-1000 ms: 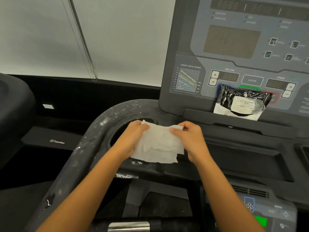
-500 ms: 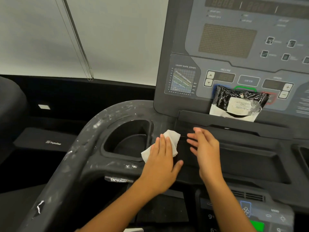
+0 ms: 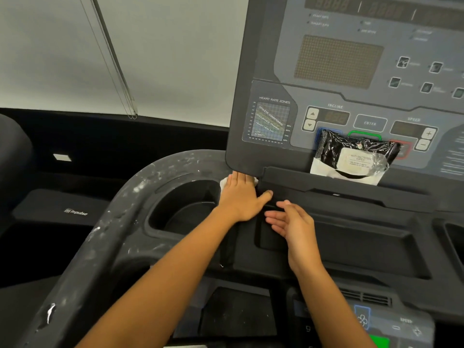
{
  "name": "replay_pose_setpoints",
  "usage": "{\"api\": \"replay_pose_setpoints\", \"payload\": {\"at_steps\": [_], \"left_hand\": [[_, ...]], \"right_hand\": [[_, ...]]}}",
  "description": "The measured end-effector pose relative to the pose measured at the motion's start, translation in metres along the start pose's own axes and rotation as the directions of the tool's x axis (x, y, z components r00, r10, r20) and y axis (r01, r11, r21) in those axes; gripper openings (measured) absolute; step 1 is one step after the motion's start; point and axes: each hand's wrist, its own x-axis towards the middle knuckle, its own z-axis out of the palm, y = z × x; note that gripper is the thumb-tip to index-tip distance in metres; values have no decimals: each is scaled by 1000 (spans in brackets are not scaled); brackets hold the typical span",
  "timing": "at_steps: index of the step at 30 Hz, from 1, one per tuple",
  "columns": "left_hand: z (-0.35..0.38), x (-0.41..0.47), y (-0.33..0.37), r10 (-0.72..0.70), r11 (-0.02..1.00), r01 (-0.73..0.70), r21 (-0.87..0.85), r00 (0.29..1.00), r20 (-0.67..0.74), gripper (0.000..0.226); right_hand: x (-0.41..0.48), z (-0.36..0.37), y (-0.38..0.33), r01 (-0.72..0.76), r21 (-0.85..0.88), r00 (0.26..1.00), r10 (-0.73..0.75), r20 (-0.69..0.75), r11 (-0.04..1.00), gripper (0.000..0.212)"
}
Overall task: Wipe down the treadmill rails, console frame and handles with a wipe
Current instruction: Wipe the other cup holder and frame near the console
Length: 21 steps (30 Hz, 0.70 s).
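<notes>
Console panel (image 3: 351,84) fills the upper right, its lower left corner overhanging the dusty, white-flecked frame rail (image 3: 120,222) that curves round the left side. Below the panel lies a shallow tray (image 3: 339,244), with a round cup holder (image 3: 183,209) sunk into the frame to its left. The left hand (image 3: 241,197) lies flat on the strip between them, fingers straight and together, pressing the wipe (image 3: 224,183) down right under the panel's corner, whose edge hides the fingertips. The right hand (image 3: 293,224) hovers just beside it over the tray's left edge, fingers loosely spread, holding nothing. A black wipes pack (image 3: 351,156) leans on the panel's ledge, well to the right. Only white corners of the wipe show beside the fingers.
</notes>
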Motion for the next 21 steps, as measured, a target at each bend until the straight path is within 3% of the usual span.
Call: {"api": "replay_pose_setpoints", "payload": {"at_steps": [6, 9, 11, 14, 17, 19, 21], "left_hand": [[0, -63, -6, 93, 994, -95, 51, 995, 38, 68], [-4, -76, -2, 47, 996, -47, 70, 999, 6, 57], [-15, -70, -1, 0, 997, 8, 82, 995, -96, 42], [-40, -67, -11, -155, 979, 112, -173, 953, -260, 25], [-78, -70, -28, -416, 781, 174, -599, 861, -292, 36], [-108, -73, -31, -474, 701, 114, -704, 812, -341, 36], [-128, -78, -26, -422, 730, 52, -681, 818, -390, 35]], "right_hand": [[-2, 0, 1, 4, 52, 1000, -3, -9, 999, 18], [-2, 0, 2, 7, 51, 1000, -6, -9, 999, 18], [-2, -1, 1, -2, 58, 1000, 3, -8, 998, 18], [-1, -2, 1, -19, 87, 1000, 20, -10, 996, 18], [-1, -3, 1, -18, 96, 1000, 19, -8, 995, 18], [-1, -2, 2, -16, 101, 1000, 16, -3, 995, 18], [0, -2, 2, -16, 105, 1000, 16, -4, 994, 17]]}}
